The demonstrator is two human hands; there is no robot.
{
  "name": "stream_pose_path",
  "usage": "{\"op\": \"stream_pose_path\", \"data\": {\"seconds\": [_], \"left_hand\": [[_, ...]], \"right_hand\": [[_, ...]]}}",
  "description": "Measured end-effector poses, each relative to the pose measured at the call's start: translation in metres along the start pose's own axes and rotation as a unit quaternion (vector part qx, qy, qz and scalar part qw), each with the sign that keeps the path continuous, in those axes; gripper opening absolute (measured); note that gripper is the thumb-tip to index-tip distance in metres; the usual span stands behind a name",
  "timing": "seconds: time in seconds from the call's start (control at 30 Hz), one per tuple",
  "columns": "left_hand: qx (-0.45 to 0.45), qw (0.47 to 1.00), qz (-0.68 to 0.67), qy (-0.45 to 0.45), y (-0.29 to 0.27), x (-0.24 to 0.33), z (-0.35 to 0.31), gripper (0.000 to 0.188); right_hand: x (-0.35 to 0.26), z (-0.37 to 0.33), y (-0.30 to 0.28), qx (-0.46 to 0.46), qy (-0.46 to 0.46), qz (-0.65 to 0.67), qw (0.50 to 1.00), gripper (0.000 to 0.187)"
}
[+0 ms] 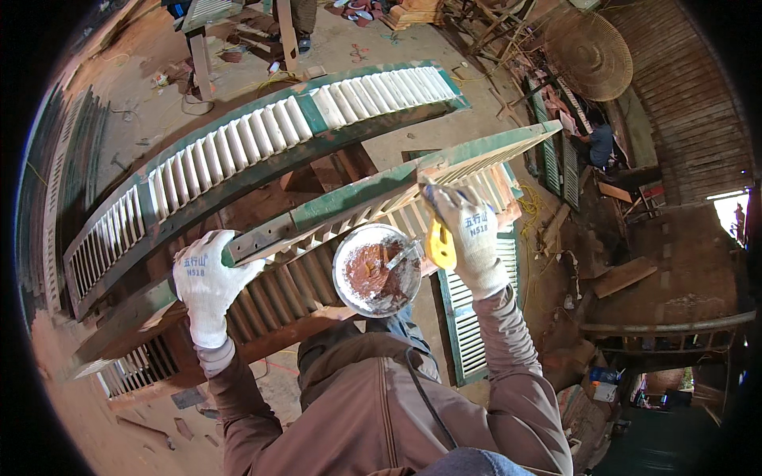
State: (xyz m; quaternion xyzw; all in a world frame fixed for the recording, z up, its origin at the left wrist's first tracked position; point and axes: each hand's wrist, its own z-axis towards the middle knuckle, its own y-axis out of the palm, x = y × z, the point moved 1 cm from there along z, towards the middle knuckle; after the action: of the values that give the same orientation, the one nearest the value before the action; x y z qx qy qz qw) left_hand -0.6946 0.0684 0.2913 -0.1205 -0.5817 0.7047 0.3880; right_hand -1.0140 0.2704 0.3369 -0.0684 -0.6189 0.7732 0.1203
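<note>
Nine o'clock from the bowl [340,275], the left hand [208,274] held the shutter [349,196], fingers part-curled, seemingly steadying it; the right hand [468,228] clenched a yellow tool [441,247].

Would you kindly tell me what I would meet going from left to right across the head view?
Edge panels → left grip → bowl → right grip → person in blue → bright opening.
</note>
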Motion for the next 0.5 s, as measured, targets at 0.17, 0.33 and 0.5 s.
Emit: {"op": "stream_pose_path", "data": {"seconds": [0.17,0.33,0.5], "left_hand": [[0.01,1.0,0.01,0.004,0.001,-0.007,-0.002,0.05],[-0.015,1.0,-0.01,-0.008,-0.002,-0.002,0.002,0.048],[0.014,1.0,-0.006,-0.005,0.0,-0.005,-0.002,0.048]], "right_hand": [[0.027,0.014,-0.007,0.07,0.013,0.077,0.995,0.056],[0.012,0.0,0.022,0.024,-0.003,-0.076,0.997,0.053],[0.022,0.007,0.005,0.055,-0.02,0.041,0.997,0.042]]}}
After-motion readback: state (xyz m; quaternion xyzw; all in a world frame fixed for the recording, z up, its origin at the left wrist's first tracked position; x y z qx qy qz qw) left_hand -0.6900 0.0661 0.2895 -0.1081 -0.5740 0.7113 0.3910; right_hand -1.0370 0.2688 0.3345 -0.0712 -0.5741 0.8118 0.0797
